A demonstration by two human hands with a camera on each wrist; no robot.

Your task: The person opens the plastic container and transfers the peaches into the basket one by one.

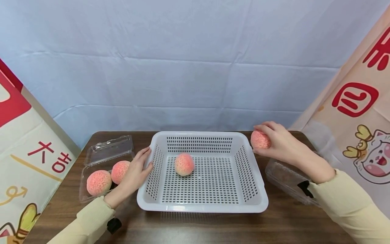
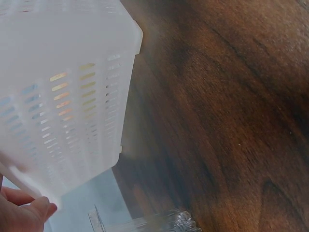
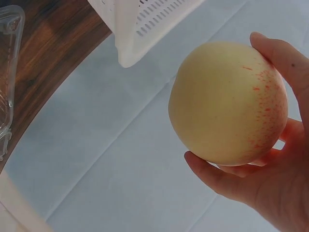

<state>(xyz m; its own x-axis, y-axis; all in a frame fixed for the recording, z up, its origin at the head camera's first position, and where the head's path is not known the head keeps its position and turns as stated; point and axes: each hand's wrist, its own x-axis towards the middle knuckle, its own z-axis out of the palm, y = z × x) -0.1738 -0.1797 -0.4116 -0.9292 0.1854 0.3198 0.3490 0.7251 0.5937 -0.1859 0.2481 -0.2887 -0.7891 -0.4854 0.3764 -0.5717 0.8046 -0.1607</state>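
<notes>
A white plastic basket (image 1: 201, 207) with slotted walls and floor stands on the table, and one pink-and-yellow peach (image 1: 184, 164) lies inside, left of its middle. My left hand (image 1: 135, 174) holds the basket's left rim; its thumb and a finger show at the rim in the left wrist view. Beyond the basket's right rim, my right hand (image 1: 278, 142) grips another peach (image 3: 227, 104), fingers and thumb around it, held up off the table. Beside my left forearm, two peaches, a nearer one (image 1: 99, 183) and a partly hidden one (image 1: 120, 171), sit in a clear clamshell box (image 1: 83, 189).
Under my right forearm lies a second clear plastic box (image 1: 283, 176), partly covered by the arm. The dark wooden table (image 1: 182, 230) ends at a pale cloth backdrop (image 1: 195, 84). Printed banners hang at the left (image 1: 39, 162) and right (image 1: 356, 135).
</notes>
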